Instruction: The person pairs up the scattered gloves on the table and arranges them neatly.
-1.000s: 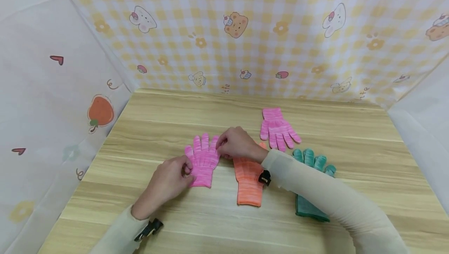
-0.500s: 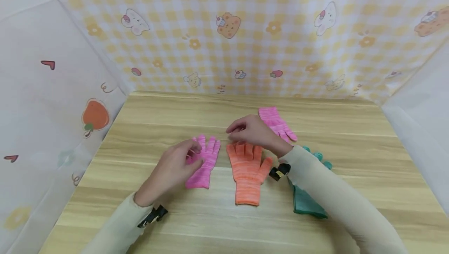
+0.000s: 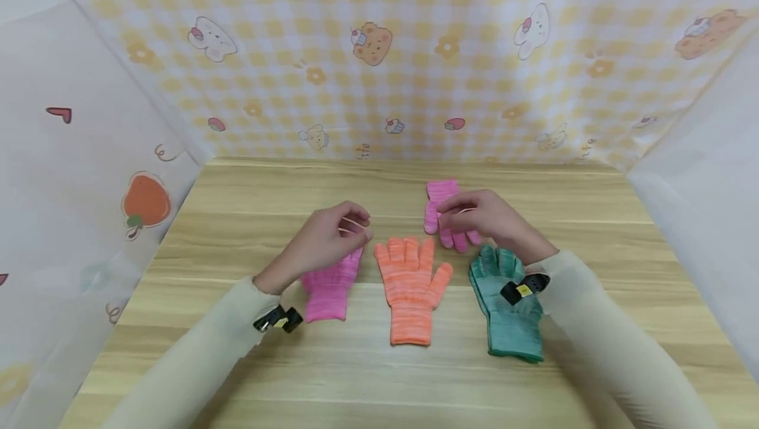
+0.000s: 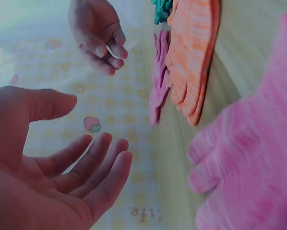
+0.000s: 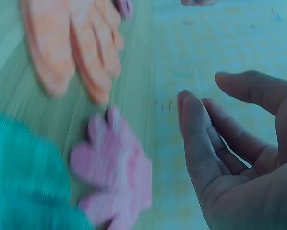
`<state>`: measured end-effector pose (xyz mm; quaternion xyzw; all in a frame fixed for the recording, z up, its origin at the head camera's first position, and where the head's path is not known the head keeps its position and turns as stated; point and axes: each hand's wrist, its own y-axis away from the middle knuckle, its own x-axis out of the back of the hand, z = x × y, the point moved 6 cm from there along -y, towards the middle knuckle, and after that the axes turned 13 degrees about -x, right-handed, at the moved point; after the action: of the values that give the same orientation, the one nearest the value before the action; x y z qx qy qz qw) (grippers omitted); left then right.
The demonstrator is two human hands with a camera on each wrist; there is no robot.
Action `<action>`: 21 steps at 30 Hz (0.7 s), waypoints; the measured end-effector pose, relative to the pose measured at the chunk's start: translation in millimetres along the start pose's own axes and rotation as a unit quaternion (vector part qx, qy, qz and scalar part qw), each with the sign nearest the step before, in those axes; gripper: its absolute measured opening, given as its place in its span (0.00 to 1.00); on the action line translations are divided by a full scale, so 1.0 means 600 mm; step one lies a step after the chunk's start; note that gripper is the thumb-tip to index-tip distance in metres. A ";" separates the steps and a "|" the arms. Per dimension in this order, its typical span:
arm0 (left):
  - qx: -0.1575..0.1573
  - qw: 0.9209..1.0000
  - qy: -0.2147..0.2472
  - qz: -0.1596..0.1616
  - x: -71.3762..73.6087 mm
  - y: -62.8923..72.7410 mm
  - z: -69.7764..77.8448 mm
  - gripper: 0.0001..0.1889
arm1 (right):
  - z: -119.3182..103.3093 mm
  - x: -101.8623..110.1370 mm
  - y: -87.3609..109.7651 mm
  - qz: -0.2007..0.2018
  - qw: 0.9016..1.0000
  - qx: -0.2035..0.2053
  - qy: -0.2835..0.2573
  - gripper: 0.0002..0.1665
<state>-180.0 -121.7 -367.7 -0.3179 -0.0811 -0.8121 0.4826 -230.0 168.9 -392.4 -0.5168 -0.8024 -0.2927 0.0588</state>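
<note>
A pink knit glove (image 3: 329,287) lies flat on the left with its cuff toward me; my left hand (image 3: 325,239) hovers over its finger end, fingers loosely bent and holding nothing. Farther back, a second pink glove (image 3: 441,188) lies with its fingers toward me. Above that glove hangs my right hand (image 3: 489,218), thumb and fingers apart with nothing between them, as the right wrist view also shows. Between the hands is an orange glove (image 3: 411,294), and a green glove (image 3: 512,327) lies to the right, partly covered by my right wrist and its camera.
The gloves lie on a wood-grain table (image 3: 267,376). A yellow checked cloth (image 3: 415,86) with cartoon prints rises behind the back edge. White printed sheeting (image 3: 89,172) stands on the left, and a plain white sheet (image 3: 711,145) on the right.
My right hand has left the left pink glove and moved right to above the far pink glove. My left hand has lifted and shifted forward and right. The gloves stay in place.
</note>
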 end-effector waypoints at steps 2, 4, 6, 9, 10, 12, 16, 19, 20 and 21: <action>0.014 1.000 0.009 -0.004 -0.003 -0.019 -0.006 0.19 | 0.015 0.018 0.004 -0.001 1.000 -0.006 0.002 0.27; 0.029 0.999 0.018 -0.007 -0.007 -0.038 -0.011 0.20 | 0.029 0.034 0.007 -0.008 1.000 -0.012 -0.010 0.28; 0.041 0.999 0.025 -0.009 -0.014 -0.056 -0.014 0.21 | 0.041 0.050 0.007 -0.012 0.999 -0.020 -0.030 0.29; 0.056 0.998 0.031 -0.009 -0.022 -0.077 -0.019 0.23 | 0.054 0.068 0.004 -0.016 0.997 -0.030 -0.068 0.30; 0.060 0.998 0.030 -0.008 -0.026 -0.084 -0.021 0.23 | 0.058 0.074 0.003 -0.014 0.996 -0.033 -0.081 0.30; 0.068 0.997 0.025 -0.006 -0.032 -0.097 -0.024 0.23 | 0.065 0.086 0.002 -0.013 0.994 -0.037 -0.107 0.30; 0.082 0.997 0.007 -0.003 -0.045 -0.117 -0.031 0.24 | 0.076 0.105 -0.003 -0.001 0.989 -0.046 -0.138 0.30; 0.086 0.996 -0.001 -0.005 -0.052 -0.130 -0.033 0.24 | 0.086 0.118 -0.009 0.011 0.987 -0.060 -0.152 0.27; 0.087 0.996 -0.004 -0.006 -0.055 -0.134 -0.032 0.25 | 0.089 0.121 -0.011 0.015 0.985 -0.065 -0.157 0.26; 0.086 0.996 -0.005 -0.008 -0.058 -0.139 -0.032 0.25 | 0.092 0.124 -0.013 0.019 0.984 -0.070 -0.161 0.24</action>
<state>-246.4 -61.4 -389.0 -0.2787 -0.1553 -0.8042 0.5015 -259.2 255.3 -411.6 -0.5753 -0.7688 -0.2600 -0.1020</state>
